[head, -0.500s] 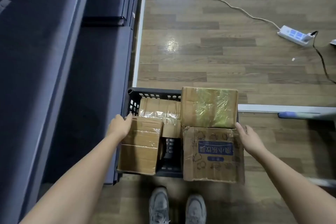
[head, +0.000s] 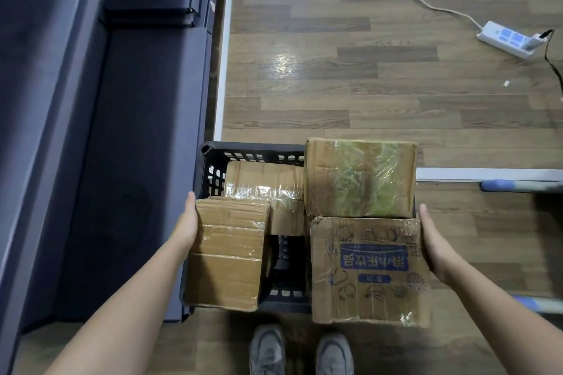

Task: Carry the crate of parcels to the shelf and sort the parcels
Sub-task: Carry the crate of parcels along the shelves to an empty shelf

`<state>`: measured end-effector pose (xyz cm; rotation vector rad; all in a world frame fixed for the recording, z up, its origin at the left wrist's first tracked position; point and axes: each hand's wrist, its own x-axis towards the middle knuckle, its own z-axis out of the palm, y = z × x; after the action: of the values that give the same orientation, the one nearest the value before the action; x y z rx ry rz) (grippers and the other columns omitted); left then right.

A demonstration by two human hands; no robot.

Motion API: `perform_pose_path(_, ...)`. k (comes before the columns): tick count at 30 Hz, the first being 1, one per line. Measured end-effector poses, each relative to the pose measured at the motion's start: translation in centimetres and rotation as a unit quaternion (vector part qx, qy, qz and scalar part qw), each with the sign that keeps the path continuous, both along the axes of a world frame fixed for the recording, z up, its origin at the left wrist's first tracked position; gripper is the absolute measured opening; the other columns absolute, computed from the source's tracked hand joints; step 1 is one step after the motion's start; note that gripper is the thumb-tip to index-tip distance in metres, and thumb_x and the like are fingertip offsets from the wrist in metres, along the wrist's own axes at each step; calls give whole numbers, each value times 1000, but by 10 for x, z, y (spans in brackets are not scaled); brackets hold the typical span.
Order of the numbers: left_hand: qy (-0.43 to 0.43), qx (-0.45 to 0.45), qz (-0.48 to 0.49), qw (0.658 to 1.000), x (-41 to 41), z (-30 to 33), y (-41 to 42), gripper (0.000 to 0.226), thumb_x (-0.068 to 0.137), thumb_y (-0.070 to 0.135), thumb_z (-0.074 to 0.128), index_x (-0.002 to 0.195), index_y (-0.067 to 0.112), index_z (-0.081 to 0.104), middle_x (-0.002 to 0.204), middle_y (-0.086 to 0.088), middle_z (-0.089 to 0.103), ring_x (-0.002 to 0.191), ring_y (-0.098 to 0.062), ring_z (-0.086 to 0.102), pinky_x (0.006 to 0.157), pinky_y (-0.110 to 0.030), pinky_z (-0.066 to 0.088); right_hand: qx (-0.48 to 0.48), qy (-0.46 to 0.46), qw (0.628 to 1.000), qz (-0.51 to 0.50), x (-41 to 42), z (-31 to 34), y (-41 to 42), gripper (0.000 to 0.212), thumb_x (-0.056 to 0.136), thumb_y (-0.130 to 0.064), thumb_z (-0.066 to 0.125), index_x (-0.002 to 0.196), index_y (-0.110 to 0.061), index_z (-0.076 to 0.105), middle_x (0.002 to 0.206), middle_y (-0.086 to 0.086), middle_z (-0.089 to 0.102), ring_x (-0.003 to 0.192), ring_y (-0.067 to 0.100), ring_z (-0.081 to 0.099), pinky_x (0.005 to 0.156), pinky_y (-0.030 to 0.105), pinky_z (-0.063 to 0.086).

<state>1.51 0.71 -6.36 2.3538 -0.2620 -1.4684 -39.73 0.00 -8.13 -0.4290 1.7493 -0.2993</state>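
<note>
Head view looks down on the dark blue shelf unit (head: 100,131) at left, with the black plastic crate (head: 213,161) beside it, loaded with four taped cardboard parcels. Since half a second ago both hands have slid down the crate's sides: the left hand (head: 187,222) lies flat-fingered along the plain parcel (head: 227,253), the right hand (head: 432,240) against the blue-labelled parcel (head: 370,268). Neither visibly curls round anything, so the lift seems about to start.
</note>
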Motion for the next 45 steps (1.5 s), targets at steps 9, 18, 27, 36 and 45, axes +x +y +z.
perform_pose_path(9,-11,-26,-22,999,9,10,5,65,86,72,28,77,17,61,79,-4,61,71,-15,54,86,-39,41,-43,23,999,15,23,40,3,89,68,-85,34,122,-20,61,108,9,67,101,28,60,99,46,42)
perform_pose_path(18,0,-13,-112,994,10,84,3,61,80,57,59,92,-2,69,81,-8,68,74,-17,62,59,-23,41,-3,19,1000,-6,9,103,-2,111,23,-82,70,105,-6,64,92,18,73,89,34,68,86,44,53)
perform_pose_path(27,7,-90,-90,992,-10,246,-13,44,81,48,65,69,6,60,75,-6,63,70,-17,58,58,-26,40,-59,30,997,-42,-6,255,-18,83,62,-64,69,120,-4,60,85,18,72,86,34,67,96,45,48)
perform_pose_path(36,-35,-173,-29,984,-30,428,-30,110,62,75,65,136,-3,44,132,-21,54,114,-38,55,97,-45,44,-157,13,985,-72,-16,428,-46,113,51,-69,76,137,-3,44,119,18,65,103,33,64,98,45,48)
perform_pose_path(45,-55,-263,-21,963,-33,584,-56,104,54,75,69,124,-1,56,111,-17,62,99,-35,59,94,-43,47,-242,-28,968,-53,-31,579,-77,95,52,-65,78,122,-5,56,95,16,74,91,34,70,86,46,56)
